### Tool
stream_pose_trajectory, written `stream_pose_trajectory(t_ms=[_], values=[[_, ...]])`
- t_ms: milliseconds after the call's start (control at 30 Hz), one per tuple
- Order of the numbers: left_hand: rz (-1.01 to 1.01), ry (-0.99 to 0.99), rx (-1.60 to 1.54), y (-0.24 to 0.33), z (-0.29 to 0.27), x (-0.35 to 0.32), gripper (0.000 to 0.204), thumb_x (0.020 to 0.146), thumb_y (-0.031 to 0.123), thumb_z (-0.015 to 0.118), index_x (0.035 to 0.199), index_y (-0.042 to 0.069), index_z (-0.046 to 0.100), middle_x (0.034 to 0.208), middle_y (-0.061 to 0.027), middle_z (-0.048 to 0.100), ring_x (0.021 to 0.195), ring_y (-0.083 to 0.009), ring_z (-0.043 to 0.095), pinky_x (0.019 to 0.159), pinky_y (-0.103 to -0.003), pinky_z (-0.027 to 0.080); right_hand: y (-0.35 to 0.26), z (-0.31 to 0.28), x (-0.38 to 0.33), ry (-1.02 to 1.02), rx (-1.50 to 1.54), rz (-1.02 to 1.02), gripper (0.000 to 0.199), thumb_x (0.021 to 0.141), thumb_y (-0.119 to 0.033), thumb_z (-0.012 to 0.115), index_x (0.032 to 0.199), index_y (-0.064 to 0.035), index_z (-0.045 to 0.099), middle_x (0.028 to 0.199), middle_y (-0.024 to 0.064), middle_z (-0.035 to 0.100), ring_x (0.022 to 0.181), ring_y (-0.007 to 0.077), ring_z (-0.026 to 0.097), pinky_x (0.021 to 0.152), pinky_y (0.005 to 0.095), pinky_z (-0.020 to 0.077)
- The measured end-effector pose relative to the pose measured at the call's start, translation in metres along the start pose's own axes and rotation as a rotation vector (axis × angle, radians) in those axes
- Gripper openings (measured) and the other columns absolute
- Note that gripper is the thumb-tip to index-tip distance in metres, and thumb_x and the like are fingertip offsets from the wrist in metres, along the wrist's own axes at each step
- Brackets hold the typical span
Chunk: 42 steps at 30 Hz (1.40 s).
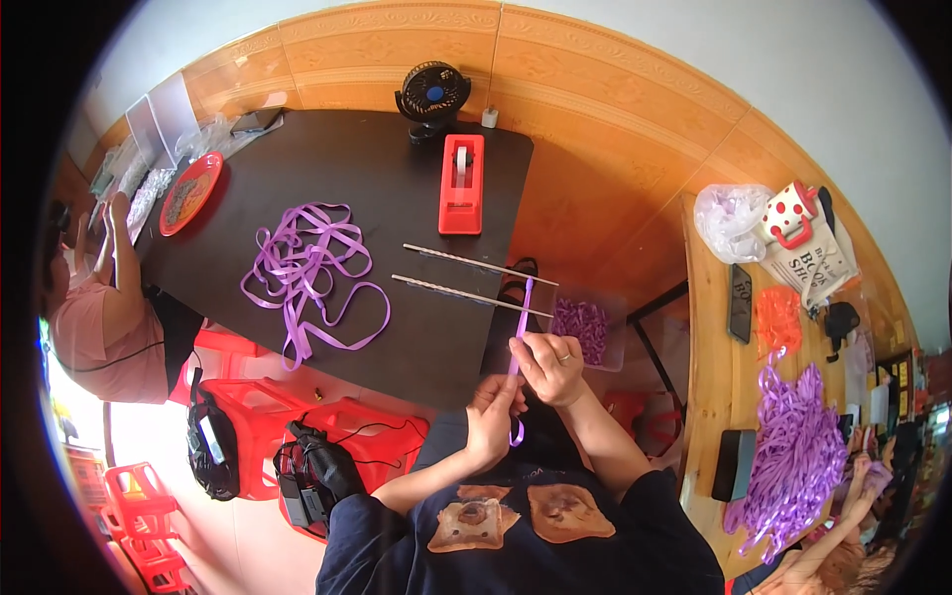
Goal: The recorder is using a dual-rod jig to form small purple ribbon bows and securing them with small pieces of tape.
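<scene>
My left hand (493, 415) and my right hand (551, 367) both pinch one strip of purple ribbon (522, 313) just past the near edge of the dark table (397, 188). The strip runs up from my fingers to the table edge, and a short loop hangs below my left hand. Two thin sticks (476, 281) lie side by side on the table just beyond the ribbon. A tangled pile of purple ribbon (307, 263) lies further left on the table.
A red tape dispenser (462, 182) and a small black fan (432, 95) stand at the table's far side. A clear box of purple pieces (583, 327) sits right of my hands. Another person (104, 317) sits at left by a red plate (190, 191). A wooden bench (709, 397) at right carries more purple ribbon (793, 456).
</scene>
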<state>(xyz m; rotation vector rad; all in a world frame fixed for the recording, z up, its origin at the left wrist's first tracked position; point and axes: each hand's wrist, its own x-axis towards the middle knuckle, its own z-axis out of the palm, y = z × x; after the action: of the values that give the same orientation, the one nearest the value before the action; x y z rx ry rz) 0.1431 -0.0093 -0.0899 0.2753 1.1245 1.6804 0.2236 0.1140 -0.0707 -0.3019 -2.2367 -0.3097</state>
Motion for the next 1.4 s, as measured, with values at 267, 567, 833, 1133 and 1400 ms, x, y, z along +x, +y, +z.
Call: stream_pose_trajectory(t_ms=[267, 567, 833, 1133, 1400], values=[[0.117, -0.053, 0.018, -0.003, -0.006, -0.015, 0.018, 0.098, 0.016, 0.053, 0.094, 0.001, 0.062, 0.073, -0.0010, 0.058, 0.061, -0.0067, 0.052, 0.059, -0.019, 0.042, -0.010, -0.008, 0.003, 0.045, 0.042, -0.088, 0.022, 0.072, -0.011, 0.070, 0.092, -0.0015, 0.070, 0.099, 0.0059, 0.063, 0.081, 0.0180, 0.058, 0.061, 0.0297, 0.0400], [0.323, -0.144, 0.206, 0.039, 0.006, -0.029, 0.015, 0.098, 0.008, 0.051, 0.096, -0.002, 0.062, 0.069, -0.0007, 0.057, 0.058, -0.0053, 0.050, 0.052, -0.019, 0.043, -0.015, -0.026, 0.035, 0.118, 0.221, 0.075, 0.035, 0.060, -0.006, 0.079, 0.094, -0.0046, 0.069, 0.087, 0.0035, 0.061, 0.069, 0.0194, 0.057, 0.059, 0.0302, 0.0399], [0.450, -0.464, 0.167, 0.045, 0.000, -0.019, 0.040, 0.101, 0.031, 0.044, 0.111, -0.004, 0.062, 0.079, -0.0066, 0.062, 0.063, -0.0113, 0.056, 0.059, -0.024, 0.046, 0.043, -0.024, 0.095, 0.106, 0.789, 0.501, 0.018, 0.076, 0.015, 0.055, 0.088, 0.0053, 0.066, 0.081, 0.0118, 0.061, 0.072, 0.0191, 0.060, 0.063, 0.0265, 0.0464], [0.078, -0.177, 0.364, -0.004, 0.000, 0.049, 0.026, 0.098, 0.017, 0.050, 0.116, 0.000, 0.059, 0.085, -0.0038, 0.061, 0.070, -0.0070, 0.054, 0.064, -0.020, 0.044, 0.117, 0.047, 0.080, -0.166, 1.226, 0.997, 0.016, 0.089, -0.007, 0.061, 0.078, 0.0017, 0.069, 0.067, 0.0005, 0.061, 0.062, 0.0038, 0.049, 0.055, 0.0199, 0.0343], [0.280, -0.073, 0.248, -0.009, 0.021, 0.105, 0.023, 0.097, 0.011, 0.049, 0.117, 0.003, 0.057, 0.090, -0.0015, 0.060, 0.076, -0.0073, 0.053, 0.070, -0.021, 0.042, 0.120, 0.074, 0.063, -0.308, 1.401, 1.318, 0.020, 0.089, -0.020, 0.064, 0.080, -0.0030, 0.072, 0.071, 0.0013, 0.066, 0.061, 0.0047, 0.052, 0.055, 0.0191, 0.0365]])
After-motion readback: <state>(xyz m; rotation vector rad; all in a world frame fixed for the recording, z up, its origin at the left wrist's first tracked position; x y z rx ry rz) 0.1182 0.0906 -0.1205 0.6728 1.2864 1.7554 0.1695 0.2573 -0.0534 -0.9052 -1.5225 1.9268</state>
